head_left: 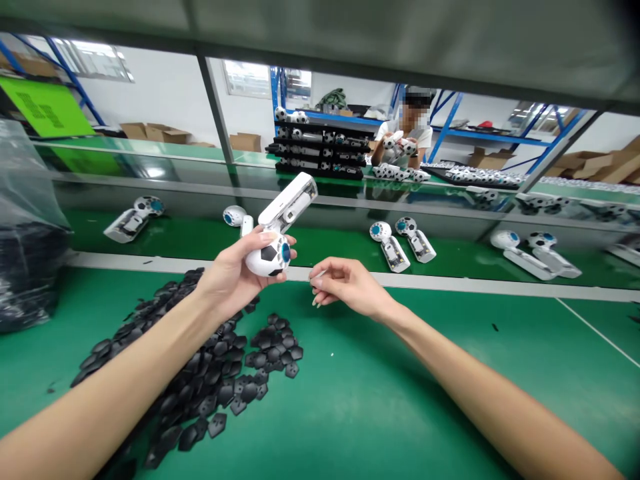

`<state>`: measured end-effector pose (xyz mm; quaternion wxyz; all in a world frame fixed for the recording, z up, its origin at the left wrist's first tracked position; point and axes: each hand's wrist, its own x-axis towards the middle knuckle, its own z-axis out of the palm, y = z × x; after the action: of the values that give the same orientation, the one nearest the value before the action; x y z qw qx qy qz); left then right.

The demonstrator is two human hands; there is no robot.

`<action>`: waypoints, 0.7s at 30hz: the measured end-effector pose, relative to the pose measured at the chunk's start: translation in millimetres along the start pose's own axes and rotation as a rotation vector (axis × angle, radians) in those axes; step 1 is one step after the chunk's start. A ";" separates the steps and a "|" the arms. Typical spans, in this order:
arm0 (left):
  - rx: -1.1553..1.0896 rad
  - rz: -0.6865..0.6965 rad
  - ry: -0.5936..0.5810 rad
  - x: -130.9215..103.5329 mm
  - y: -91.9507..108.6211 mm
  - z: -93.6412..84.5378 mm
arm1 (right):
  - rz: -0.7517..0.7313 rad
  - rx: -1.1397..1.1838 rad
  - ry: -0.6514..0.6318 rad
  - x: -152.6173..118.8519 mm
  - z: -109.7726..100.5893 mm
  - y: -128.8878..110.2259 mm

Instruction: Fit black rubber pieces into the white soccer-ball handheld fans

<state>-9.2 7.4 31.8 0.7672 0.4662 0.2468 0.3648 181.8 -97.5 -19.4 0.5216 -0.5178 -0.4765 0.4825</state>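
My left hand (233,270) holds a white device (270,257) by its round, football-patterned head with a blue lens; its long white body (289,202) tilts up to the right. To the right, my right hand (345,283) hovers over the green table (380,393), with thumb and fingertips pressed together. Whatever the fingertips pinch, if anything, is too small to name. Below my left hand and forearm spreads a large pile of black pentagon pieces (205,360), with a smaller cluster (275,347) beside it.
Similar devices (390,247) lie on the green belt (325,243) behind a pale rail (445,283). A clear plastic bag (30,267) stands at the left. Across the line, a person (405,133) handles white-and-black devices beside stacked black trays (320,150).
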 end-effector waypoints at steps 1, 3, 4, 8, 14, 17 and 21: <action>0.004 0.004 -0.017 -0.3 -0.3 -0.3 | -0.004 0.001 0.007 -0.4 0.2 -1.2; 0.008 0.010 -0.035 -0.5 -0.5 -0.4 | -0.014 0.002 0.028 -0.7 -0.1 -2.6; 0.008 0.010 -0.033 -0.5 -0.4 -0.3 | -0.020 0.001 0.039 -0.6 -0.7 -2.8; 0.007 -0.003 -0.011 -0.1 -0.5 -0.3 | -0.036 -0.001 0.064 -0.6 -3.1 -2.5; 0.013 0.029 -0.051 -1.5 -3.4 -2.1 | -0.020 0.016 0.019 -3.0 0.2 -7.3; 0.038 0.083 -0.082 -3.8 -4.5 0.8 | -0.063 0.072 0.043 -5.5 3.9 -13.7; 0.129 0.198 -0.116 -5.7 -8.5 4.5 | -0.224 0.081 0.127 -13.5 12.3 -26.0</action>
<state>-6.6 -2.0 26.4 0.7090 0.5570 0.1776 0.3944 168.8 -110.0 6.8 0.6217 -0.4693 -0.4775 0.4065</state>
